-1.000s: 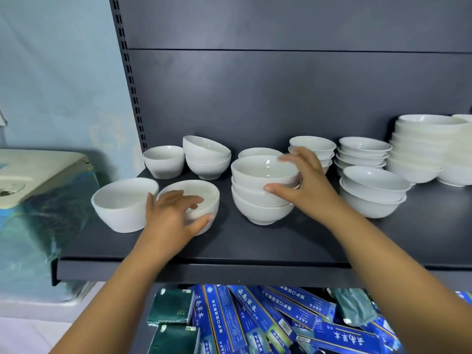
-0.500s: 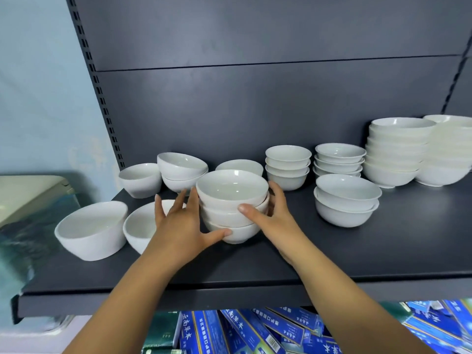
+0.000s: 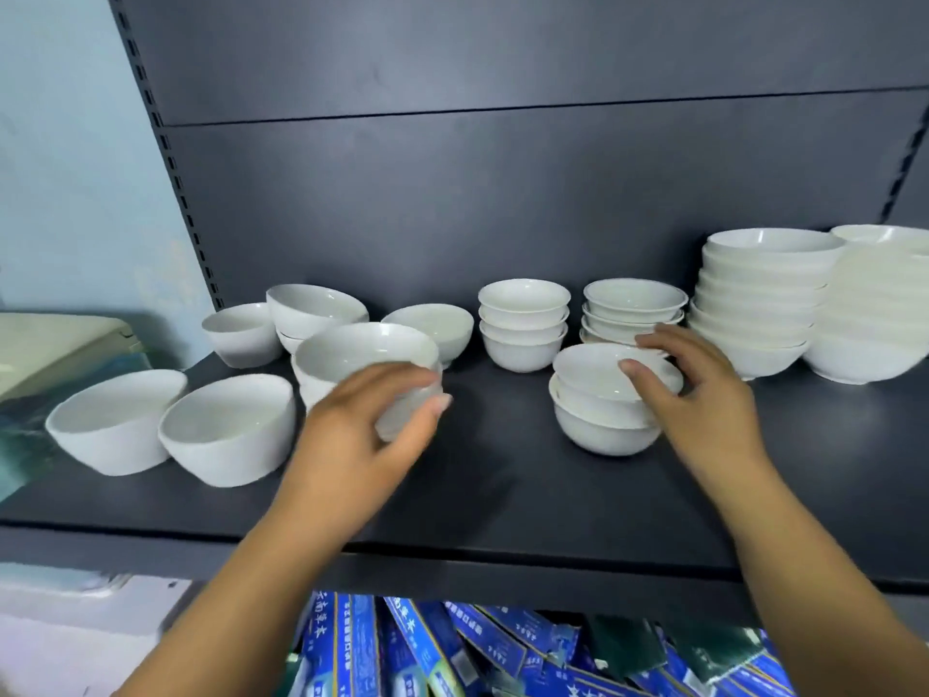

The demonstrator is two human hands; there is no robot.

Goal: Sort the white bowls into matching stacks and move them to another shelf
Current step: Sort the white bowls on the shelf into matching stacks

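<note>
The left hand (image 3: 367, 425) curls its fingers round the side of a stack of bowls (image 3: 364, 352) (blurred, so its count is unclear) standing left of the middle of the dark shelf (image 3: 502, 500). The right hand (image 3: 704, 394) lies over the rim of a 2-bowl stack (image 3: 598, 420) right of the middle. Whether it grips that stack cannot be told. 2 loose bowls (image 3: 226, 430) sit near the shelf's front left corner.

You will find the only print on the blue boxes (image 3: 352, 641) below the shelf (image 3: 502, 495): white Chinese characters running along their long faces. Blur prevents you from reading them reliably.
</note>
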